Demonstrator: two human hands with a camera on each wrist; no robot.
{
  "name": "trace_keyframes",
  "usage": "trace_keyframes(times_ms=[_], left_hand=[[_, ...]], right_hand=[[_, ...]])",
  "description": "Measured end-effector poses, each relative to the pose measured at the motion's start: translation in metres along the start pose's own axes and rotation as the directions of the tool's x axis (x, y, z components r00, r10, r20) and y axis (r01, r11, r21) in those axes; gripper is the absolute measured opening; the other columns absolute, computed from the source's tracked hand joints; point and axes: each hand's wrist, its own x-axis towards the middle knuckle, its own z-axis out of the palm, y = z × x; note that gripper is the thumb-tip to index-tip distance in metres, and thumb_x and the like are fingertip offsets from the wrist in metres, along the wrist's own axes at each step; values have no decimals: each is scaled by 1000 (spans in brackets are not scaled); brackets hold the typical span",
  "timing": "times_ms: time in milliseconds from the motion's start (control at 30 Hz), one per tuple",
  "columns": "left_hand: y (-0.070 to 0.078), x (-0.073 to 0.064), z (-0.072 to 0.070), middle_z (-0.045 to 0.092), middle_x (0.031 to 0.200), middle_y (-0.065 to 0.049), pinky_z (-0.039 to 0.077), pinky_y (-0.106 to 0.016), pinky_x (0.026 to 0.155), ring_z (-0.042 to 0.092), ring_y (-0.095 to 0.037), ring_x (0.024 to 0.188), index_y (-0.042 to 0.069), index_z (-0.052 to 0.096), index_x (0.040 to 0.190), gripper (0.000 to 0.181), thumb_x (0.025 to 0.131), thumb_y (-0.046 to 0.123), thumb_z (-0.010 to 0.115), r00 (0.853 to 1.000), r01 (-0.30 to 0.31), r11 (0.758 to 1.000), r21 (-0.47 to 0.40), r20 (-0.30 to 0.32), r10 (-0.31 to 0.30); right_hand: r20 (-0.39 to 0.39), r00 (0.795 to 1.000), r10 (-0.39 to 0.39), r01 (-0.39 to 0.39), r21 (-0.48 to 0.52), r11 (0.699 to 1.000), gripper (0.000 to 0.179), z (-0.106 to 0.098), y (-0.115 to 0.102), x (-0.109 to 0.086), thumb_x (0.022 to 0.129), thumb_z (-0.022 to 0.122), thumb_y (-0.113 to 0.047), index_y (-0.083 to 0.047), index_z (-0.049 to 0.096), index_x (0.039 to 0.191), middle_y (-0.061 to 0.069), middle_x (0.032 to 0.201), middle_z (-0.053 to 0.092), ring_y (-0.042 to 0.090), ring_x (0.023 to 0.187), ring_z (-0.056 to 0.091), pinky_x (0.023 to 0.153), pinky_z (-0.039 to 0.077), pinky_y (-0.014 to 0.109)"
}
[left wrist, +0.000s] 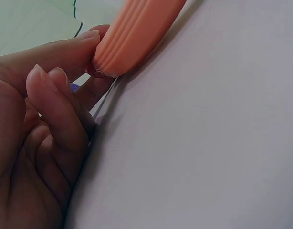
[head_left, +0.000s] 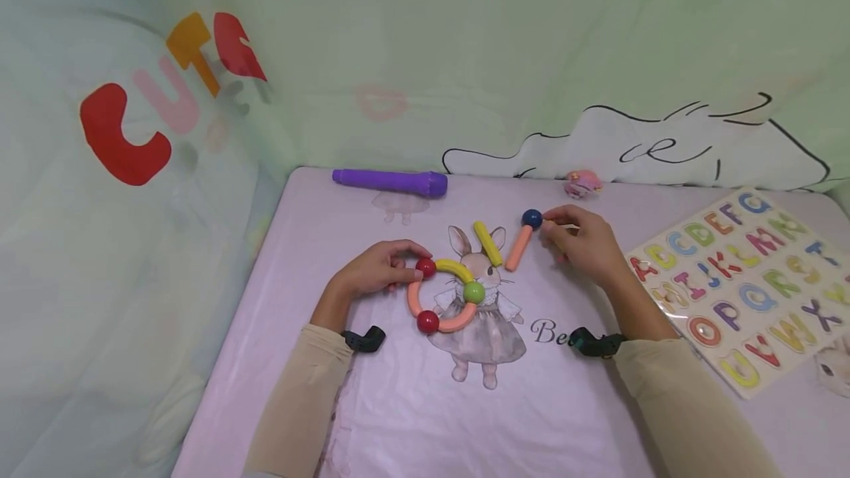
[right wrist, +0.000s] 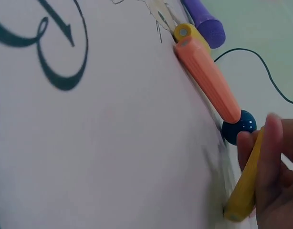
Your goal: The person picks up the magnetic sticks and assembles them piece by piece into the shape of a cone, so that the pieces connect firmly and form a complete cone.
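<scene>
My left hand (head_left: 378, 268) pinches the upper-left red ball (head_left: 426, 267) of a ring on the table. The ring joins a yellow curved stick (head_left: 453, 267), orange curved sticks (head_left: 457, 319), a green ball (head_left: 474, 292) and another red ball (head_left: 428, 321). In the left wrist view an orange ridged piece (left wrist: 137, 38) meets the fingertips. My right hand (head_left: 584, 242) pinches a yellow stick (right wrist: 244, 193), best seen in the right wrist view. Beside its fingertips lies a blue ball (head_left: 532, 218), touching a straight orange stick (head_left: 519, 247). Another yellow stick (head_left: 488, 243) lies left of that.
A purple microphone-shaped toy (head_left: 390, 182) lies along the back edge of the table (head_left: 505, 434). A small pink object (head_left: 583, 184) sits at the back right. The alphabet board (head_left: 713, 260) covers the right side, close to my right forearm.
</scene>
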Motion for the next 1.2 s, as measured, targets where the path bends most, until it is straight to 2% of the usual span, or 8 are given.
trace_keyframes(times_ms=[200,400,533,767,900,967,1133,1200], left_hand=[[0,0,-1,53,63,0,43,-25,52,51,-15,54,25,68,126,34,93,24,75,1000,0,1000,-1,2,0],[2,1,0,53,63,0,42,-25,51,51,-15,53,24,68,127,35,93,22,75,1000,-8,1000,-12,3,8],[2,0,-1,54,63,-1,42,-25,51,51,-15,53,22,68,127,35,93,22,75,1000,0,1000,-17,6,0],[1,0,-1,54,63,1,43,-25,52,51,-14,53,24,68,126,34,93,23,75,1000,0,1000,-2,2,0],[1,0,-1,54,63,0,43,-25,52,51,-13,53,22,68,127,35,93,22,75,1000,-6,1000,-4,6,6],[1,-1,-1,54,64,0,44,-25,52,51,-13,53,22,68,127,35,93,22,75,1000,-6,1000,-6,7,6],[1,0,0,54,64,0,44,-24,53,51,-14,54,24,68,127,35,93,22,75,1000,0,1000,-6,8,0],[1,0,0,54,64,0,44,-25,53,51,-14,54,24,68,127,35,93,23,75,1000,-1,1000,-5,9,1]], right_hand=[[24,999,-48,43,195,980,43,-2,3,-6,102,63,-34,-5,61,134,11,115,65,12,80,67,68,60,26],[73,995,-74,58,202,978,42,-10,10,-14,102,64,-31,-2,60,133,19,122,63,7,86,70,78,56,16],[59,993,-106,87,269,959,40,-14,18,-18,103,62,-27,1,57,131,8,115,65,5,86,72,80,56,14],[99,985,-143,52,617,786,46,-13,25,-22,104,58,-25,8,47,134,6,123,64,14,110,70,86,60,29],[120,985,-127,16,665,746,55,-12,28,-23,105,55,-30,11,37,138,18,137,49,14,121,66,88,59,35],[116,987,-109,14,622,783,55,-12,30,-24,105,55,-31,10,36,138,19,138,46,12,120,65,88,59,34],[134,988,-71,13,390,921,47,-11,32,-28,107,53,-31,2,42,139,18,135,55,5,116,63,88,58,27],[137,988,-73,23,339,940,46,-11,31,-29,107,52,-30,1,43,140,21,136,57,5,116,63,89,58,27]])
